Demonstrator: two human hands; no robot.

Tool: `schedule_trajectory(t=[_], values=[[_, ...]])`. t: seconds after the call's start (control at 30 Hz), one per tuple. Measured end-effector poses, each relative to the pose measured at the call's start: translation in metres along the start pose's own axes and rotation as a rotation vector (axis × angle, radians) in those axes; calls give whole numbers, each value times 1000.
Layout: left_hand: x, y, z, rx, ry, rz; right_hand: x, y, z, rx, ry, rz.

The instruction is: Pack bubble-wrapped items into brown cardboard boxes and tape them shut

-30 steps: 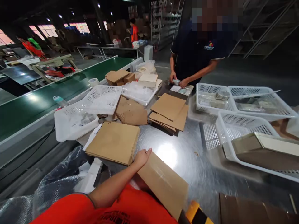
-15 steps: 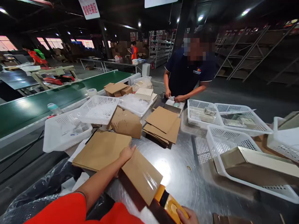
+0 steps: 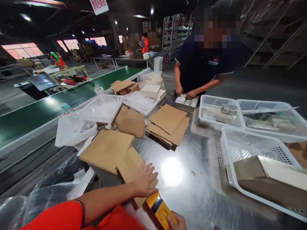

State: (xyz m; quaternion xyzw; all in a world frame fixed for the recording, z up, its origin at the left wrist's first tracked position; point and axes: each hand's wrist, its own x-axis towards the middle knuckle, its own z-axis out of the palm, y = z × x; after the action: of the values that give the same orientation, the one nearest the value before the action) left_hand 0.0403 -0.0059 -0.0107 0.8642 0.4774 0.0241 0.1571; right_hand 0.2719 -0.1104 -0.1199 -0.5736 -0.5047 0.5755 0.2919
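My left hand lies flat, fingers spread, on a folded brown cardboard box at the near edge of the steel table. My right hand shows only partly at the bottom edge and grips a yellow and black tape dispenser, which touches the box's near end. A stack of flat cardboard lies just left of the box.
More cardboard stacks sit mid-table. White perforated baskets stand right, one holding a beige box; others stand left. A person in a dark shirt handles small packets across the table. A green conveyor runs along the left.
My left hand moved from the box's far edge onto its top and now presses flat. The box has been laid down flatter, and the dispenser came up against its near end.
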Motion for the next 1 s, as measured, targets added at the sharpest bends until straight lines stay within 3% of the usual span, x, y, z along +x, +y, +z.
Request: schedule_trajectory(t=[0.23, 0.47, 0.67, 0.8, 1.0], values=[[-3, -1, -14, 171, -32, 12, -34, -4, -14, -6, -53, 139], [-3, 2, -19, 144, -66, 18, -51, -18, -31, -196, -37, 239], [-1, 4, -23, 81, -90, 18, -22, -76, -11, -483, -75, 358], [1, 6, -25, 73, -127, 29, -7, -119, -13, -618, -115, 460], [3, 9, -22, 84, -127, 32, 17, -154, -11, -747, -86, 538]])
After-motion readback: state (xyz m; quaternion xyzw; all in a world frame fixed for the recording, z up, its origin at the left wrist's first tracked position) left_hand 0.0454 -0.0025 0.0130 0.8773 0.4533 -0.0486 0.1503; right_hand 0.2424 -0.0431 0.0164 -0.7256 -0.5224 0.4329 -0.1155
